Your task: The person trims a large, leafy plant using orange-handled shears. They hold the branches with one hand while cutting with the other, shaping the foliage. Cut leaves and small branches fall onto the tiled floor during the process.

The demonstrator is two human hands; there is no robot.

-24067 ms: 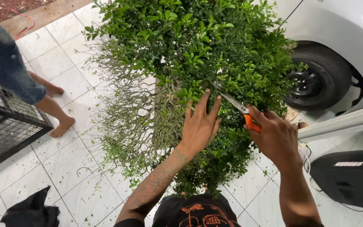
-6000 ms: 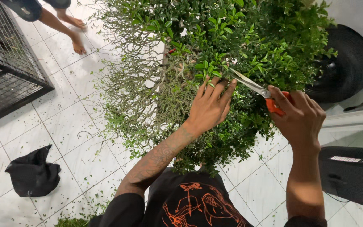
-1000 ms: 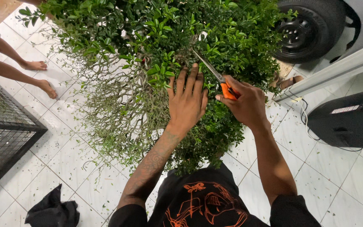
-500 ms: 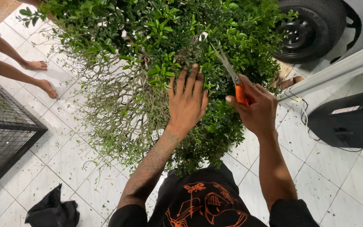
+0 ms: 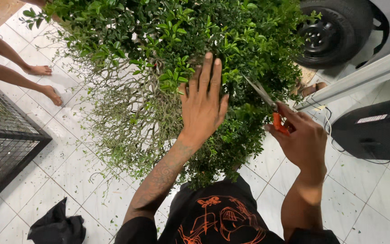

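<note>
A dense green bush [image 5: 172,40] with small leaves and bare tangled twigs on its left side fills the middle of the view. My left hand [image 5: 201,106] lies flat on the foliage, fingers spread and pointing away from me. My right hand [image 5: 301,142] grips orange-handled scissors [image 5: 267,101] at the bush's right side. The metal blades point up and to the left into the leaves.
White floor tiles [image 5: 68,158] are littered with clippings. A black wire crate [image 5: 1,144] stands at the left, a black cloth [image 5: 57,226] lies bottom left. Another person's bare legs [image 5: 28,77] are upper left. A car wheel [image 5: 335,29] and a black box [image 5: 375,131] are at the right.
My right hand with the scissors has moved right and lower along the bush's edge over the last second. My left hand stays pressed on the foliage.
</note>
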